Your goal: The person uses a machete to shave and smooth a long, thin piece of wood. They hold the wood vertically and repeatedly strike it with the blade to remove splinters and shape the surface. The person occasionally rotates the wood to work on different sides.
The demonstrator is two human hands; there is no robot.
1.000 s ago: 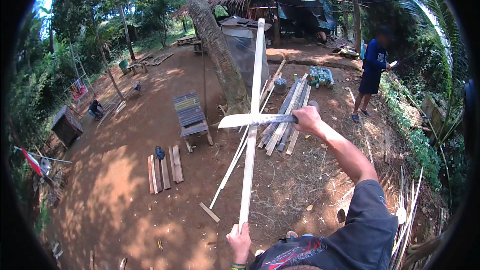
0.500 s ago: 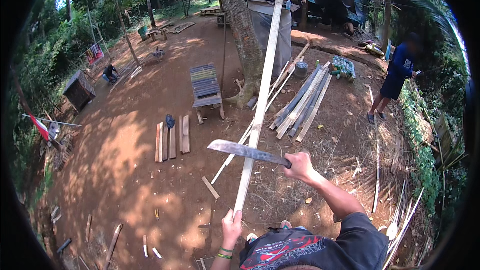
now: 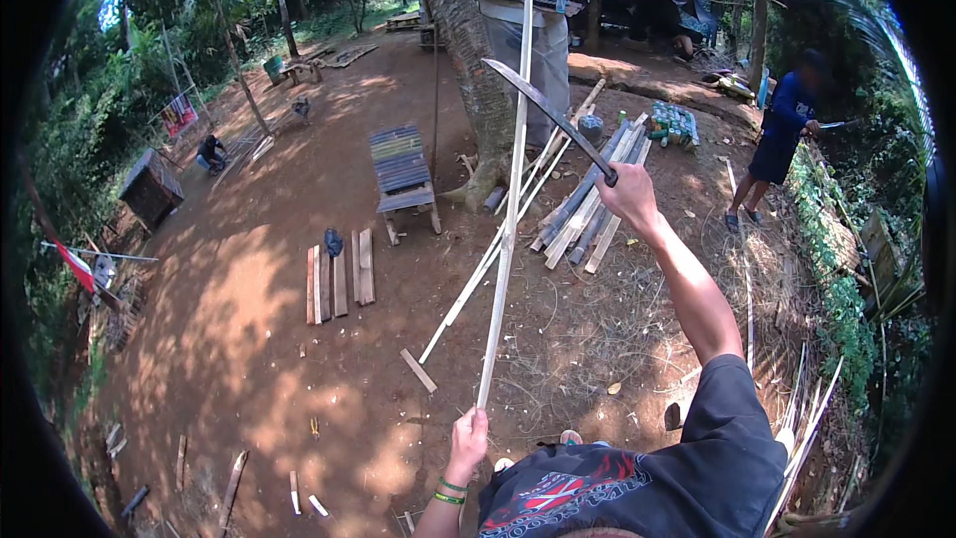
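Note:
My left hand (image 3: 467, 438) is closed round the near end of a long, pale bamboo strip (image 3: 505, 259), which rises away from me toward the tree and shelter. It now presents its narrow edge. In my right hand (image 3: 627, 193) is the dark handle of a machete (image 3: 553, 112). Its long, curved blade points up and to the left and crosses the strip's upper part; whether the two touch I cannot tell.
A slatted bamboo bench (image 3: 400, 167) stands near a leaning tree trunk (image 3: 468, 70). Several bamboo lengths (image 3: 597, 194) lie piled beyond my right hand. Short boards (image 3: 341, 274) rest on the dirt at left. A person in blue (image 3: 782, 130) stands at right, another crouches (image 3: 210, 153) far left.
My right hand has moved up and away, carrying the machete farther along the strip, with the blade tilted more steeply. The strip has turned from its broad face toward its edge.

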